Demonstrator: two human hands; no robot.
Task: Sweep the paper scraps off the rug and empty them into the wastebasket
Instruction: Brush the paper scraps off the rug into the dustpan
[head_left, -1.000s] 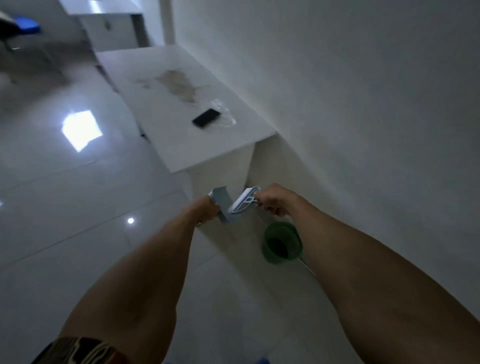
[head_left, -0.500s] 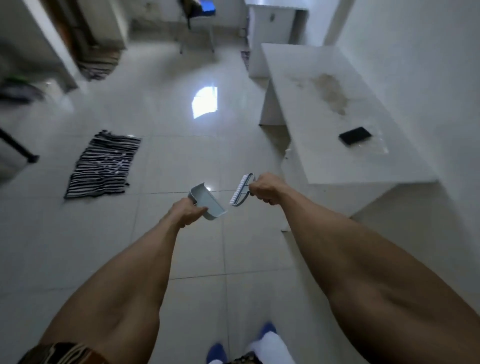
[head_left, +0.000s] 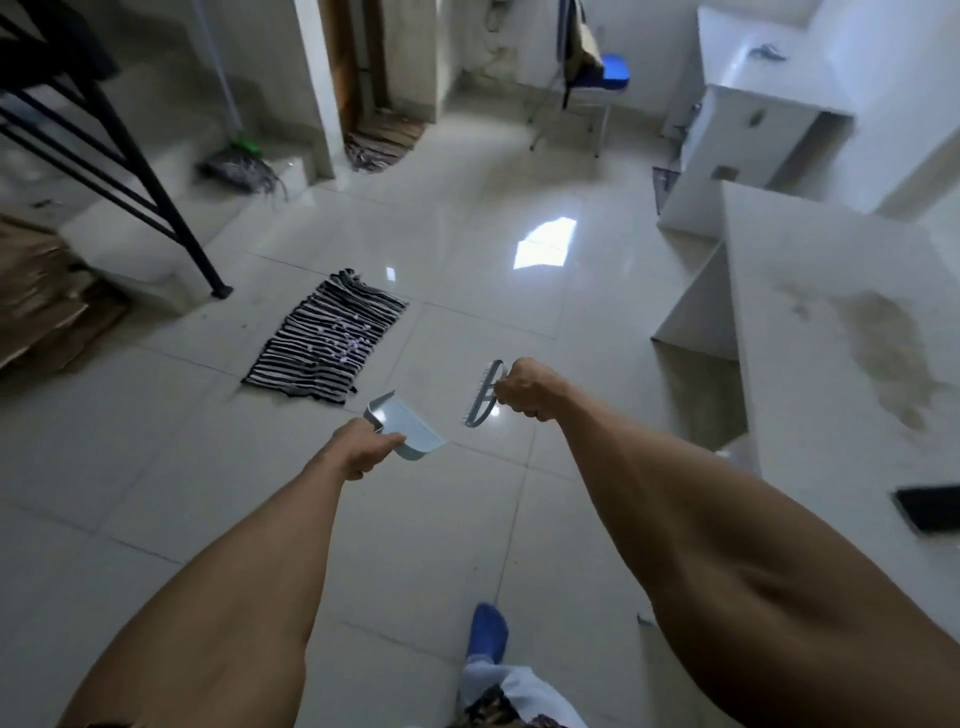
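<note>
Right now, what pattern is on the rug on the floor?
The rug has black and white stripes, with pale paper scraps on it. The head view shows it.

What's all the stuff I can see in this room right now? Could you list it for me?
rug: one, black-and-white striped, on the floor ahead
paper scraps: many, pale purple, scattered on the rug
dustpan: one, light blue, in the left hand
brush: one, grey, in the right hand
mop: one, grey strands with a green collar, far left by the wall
chair: one, blue seat, far side of the room
counter: one, white and stained, on the right
phone: one, black, on the counter's near end
doormat: one, brown striped, in the far doorway
cardboard: a stack, brown, at the left edge
foot: one, in blue, bottom centre
left hand: gripping the dustpan
right hand: gripping the brush
</note>
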